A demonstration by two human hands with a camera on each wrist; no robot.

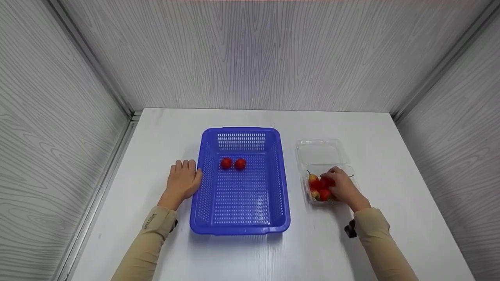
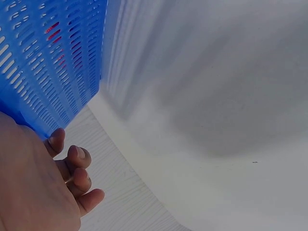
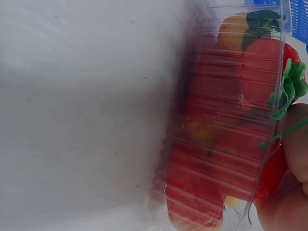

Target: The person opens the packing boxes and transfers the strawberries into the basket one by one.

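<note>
A blue slotted basket point(image 1: 284, 187) stands mid-table with two red fruits point(image 1: 233, 163) on its floor near the far end. My left hand point(image 1: 183, 182) lies flat on the table, thumb against the basket's left wall point(image 2: 48, 57), fingers point(image 2: 72, 166) relaxed and holding nothing. To the basket's right is an open clear clamshell box point(image 1: 318, 152) of several red and yellow-red fruits point(image 1: 313, 180). My right hand point(image 1: 343, 189) reaches into it, fingers curled over a red fruit point(image 1: 327, 182). In the right wrist view my fingers point(image 3: 294, 144) press a red fruit point(image 3: 272, 175) behind the box wall point(image 3: 226, 120).
The white table point(image 1: 242, 257) is boxed in by grey wood-grain walls point(image 1: 250, 54) at the back and both sides. The clamshell's lid lies open toward the back. A metal rail point(image 1: 113, 168) runs along the table's left edge.
</note>
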